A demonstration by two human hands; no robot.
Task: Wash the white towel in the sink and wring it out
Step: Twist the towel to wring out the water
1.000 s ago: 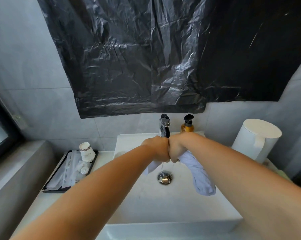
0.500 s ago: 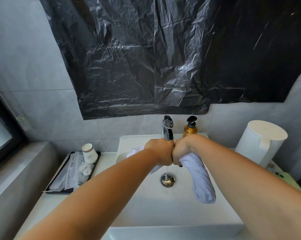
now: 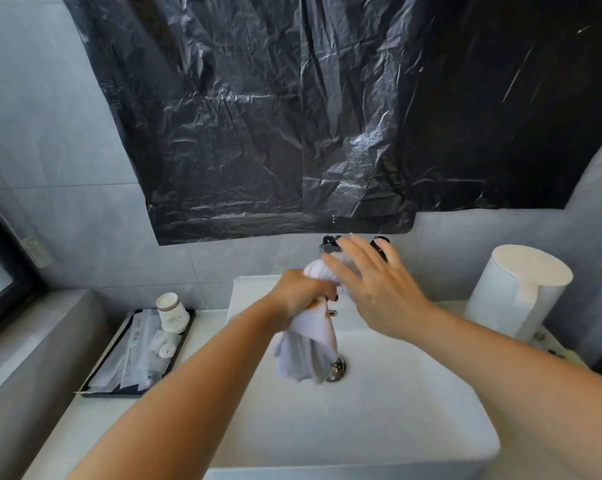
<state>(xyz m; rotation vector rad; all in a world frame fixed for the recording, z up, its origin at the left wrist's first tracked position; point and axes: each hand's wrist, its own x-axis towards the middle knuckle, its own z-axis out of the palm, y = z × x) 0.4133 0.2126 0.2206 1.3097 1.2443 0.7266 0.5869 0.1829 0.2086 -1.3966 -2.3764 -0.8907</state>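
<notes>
A person stands at a white sink [image 3: 431, 403], seen from above. The left hand [image 3: 301, 292] grips the bunched white towel [image 3: 310, 344] around its middle, its loose end hanging over the drain [image 3: 337, 367]. The right hand [image 3: 372, 285] is spread flat, holding nothing (fingers near the tap). Wringing looks partly done; whether the towel needs another twist cannot be told

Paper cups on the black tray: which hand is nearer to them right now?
Left. The left hand grips the white towel over the sink, just right of the paper cups; the open right hand is farther right.
</notes>
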